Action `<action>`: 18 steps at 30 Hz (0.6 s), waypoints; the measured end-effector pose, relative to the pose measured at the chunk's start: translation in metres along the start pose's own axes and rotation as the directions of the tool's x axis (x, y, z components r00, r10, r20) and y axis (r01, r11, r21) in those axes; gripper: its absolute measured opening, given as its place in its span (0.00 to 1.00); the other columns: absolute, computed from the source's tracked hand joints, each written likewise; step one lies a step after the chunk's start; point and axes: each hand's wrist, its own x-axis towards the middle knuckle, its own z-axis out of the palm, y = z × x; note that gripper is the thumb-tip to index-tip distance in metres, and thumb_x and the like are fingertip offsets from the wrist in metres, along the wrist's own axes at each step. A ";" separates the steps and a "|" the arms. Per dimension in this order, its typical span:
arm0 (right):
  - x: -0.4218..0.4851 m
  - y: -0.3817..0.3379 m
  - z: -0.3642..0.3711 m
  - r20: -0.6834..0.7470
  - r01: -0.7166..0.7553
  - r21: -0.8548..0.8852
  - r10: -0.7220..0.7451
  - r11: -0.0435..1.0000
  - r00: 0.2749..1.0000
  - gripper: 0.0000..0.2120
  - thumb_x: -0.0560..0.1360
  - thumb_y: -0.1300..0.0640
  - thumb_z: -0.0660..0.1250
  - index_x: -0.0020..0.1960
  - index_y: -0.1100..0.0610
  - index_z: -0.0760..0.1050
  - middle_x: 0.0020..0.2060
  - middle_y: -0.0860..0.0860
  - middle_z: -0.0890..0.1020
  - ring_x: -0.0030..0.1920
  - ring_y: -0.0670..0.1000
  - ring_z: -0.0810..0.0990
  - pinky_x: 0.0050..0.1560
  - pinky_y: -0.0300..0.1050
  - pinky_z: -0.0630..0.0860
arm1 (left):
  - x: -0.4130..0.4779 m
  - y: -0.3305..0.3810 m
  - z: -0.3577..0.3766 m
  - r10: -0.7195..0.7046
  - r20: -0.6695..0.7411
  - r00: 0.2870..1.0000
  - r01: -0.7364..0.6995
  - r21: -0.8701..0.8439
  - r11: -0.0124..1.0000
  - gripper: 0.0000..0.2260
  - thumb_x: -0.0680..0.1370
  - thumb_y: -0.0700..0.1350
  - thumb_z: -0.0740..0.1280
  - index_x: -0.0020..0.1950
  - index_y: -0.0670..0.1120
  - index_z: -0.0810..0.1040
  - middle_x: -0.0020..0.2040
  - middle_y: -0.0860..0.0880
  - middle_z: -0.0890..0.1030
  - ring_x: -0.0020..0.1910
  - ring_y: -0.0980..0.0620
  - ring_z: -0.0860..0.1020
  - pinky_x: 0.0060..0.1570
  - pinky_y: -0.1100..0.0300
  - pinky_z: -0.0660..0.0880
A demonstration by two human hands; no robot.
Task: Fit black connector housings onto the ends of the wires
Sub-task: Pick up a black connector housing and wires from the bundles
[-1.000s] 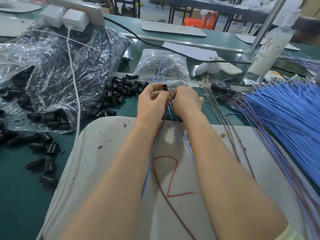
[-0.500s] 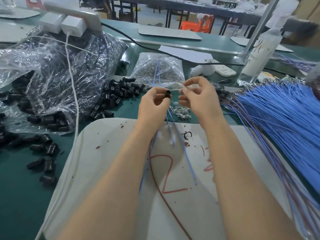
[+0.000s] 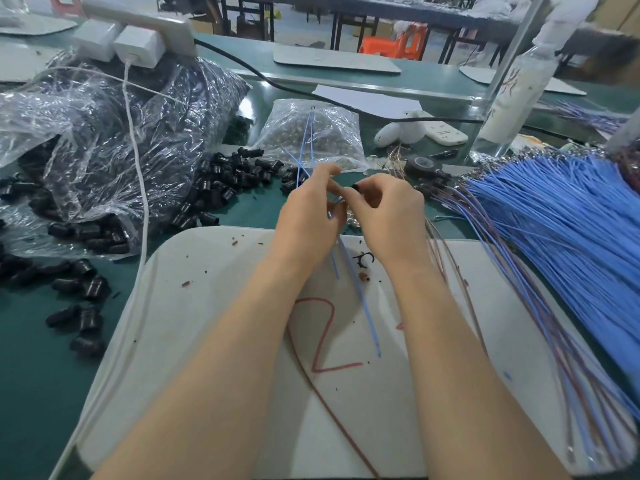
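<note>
Now the two hands are meeting over the far edge of the white mat [image 3: 207, 306], where half a second ago they were apart, and the black housing [image 3: 355, 187] that was at the left fingertips is now sitting at the right ones. The right hand [image 3: 388, 216] is pinching it between thumb and forefinger, its other fingers curling underneath. The left hand [image 3: 308, 216] is pinching the blue wires [image 3: 306, 147], whose upper ends are sticking up past the fingers while the lower lengths are trailing down across the mat beside a red wire [image 3: 332, 420]. Whether a wire tip is already entering the housing, I cannot tell.

Loose housings [image 3: 221, 188] are lying in a heap on the green table [image 3: 34, 341] just left of the hands, spilling from a crumpled clear bag [image 3: 104, 133]. A small bag of metal parts [image 3: 311, 133] is sitting behind the hands, and a thick bundle of blue wire [image 3: 554, 220] is fanning out on the right.
</note>
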 end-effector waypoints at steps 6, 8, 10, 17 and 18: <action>-0.003 -0.004 0.003 -0.021 0.052 -0.032 -0.053 0.998 0.998 0.11 0.73 0.52 0.71 0.42 0.60 0.80 0.36 0.54 0.82 0.39 0.54 0.78 0.46 0.48 0.73 | -0.002 0.005 0.001 -0.009 -0.083 0.997 0.031 0.265 0.964 0.05 0.76 0.41 0.62 0.47 0.40 0.77 0.44 0.45 0.80 0.43 0.43 0.76 0.44 0.49 0.73; -0.004 -0.007 0.004 0.008 0.060 -0.020 -0.060 0.998 0.998 0.09 0.73 0.53 0.71 0.43 0.60 0.80 0.37 0.54 0.83 0.40 0.54 0.79 0.47 0.48 0.74 | -0.003 0.007 0.000 -0.020 -0.103 0.994 0.044 0.232 0.972 0.06 0.75 0.39 0.61 0.47 0.40 0.77 0.44 0.43 0.80 0.43 0.42 0.76 0.43 0.49 0.72; -0.004 -0.009 0.004 0.048 0.079 -0.024 -0.077 0.997 0.996 0.07 0.72 0.56 0.71 0.45 0.60 0.81 0.39 0.54 0.83 0.42 0.54 0.79 0.49 0.49 0.74 | -0.003 0.008 0.000 -0.029 -0.111 0.993 0.053 0.218 0.975 0.06 0.74 0.38 0.61 0.48 0.40 0.77 0.44 0.43 0.80 0.43 0.42 0.75 0.42 0.50 0.71; -0.004 -0.010 -0.003 0.127 0.081 -0.052 -0.074 0.995 0.989 0.06 0.71 0.58 0.72 0.46 0.59 0.82 0.39 0.52 0.83 0.41 0.52 0.79 0.48 0.45 0.74 | -0.002 0.005 0.001 -0.015 -0.091 0.996 0.036 0.225 0.974 0.09 0.73 0.36 0.61 0.49 0.40 0.78 0.44 0.42 0.81 0.44 0.41 0.76 0.42 0.51 0.71; -0.003 -0.010 -0.006 0.160 0.079 -0.043 -0.071 0.996 0.985 0.06 0.71 0.59 0.71 0.48 0.58 0.82 0.39 0.51 0.83 0.41 0.50 0.79 0.48 0.42 0.75 | -0.002 0.004 0.000 -0.006 -0.100 0.995 0.027 0.215 0.976 0.08 0.73 0.35 0.61 0.49 0.40 0.78 0.44 0.42 0.81 0.44 0.41 0.76 0.42 0.50 0.72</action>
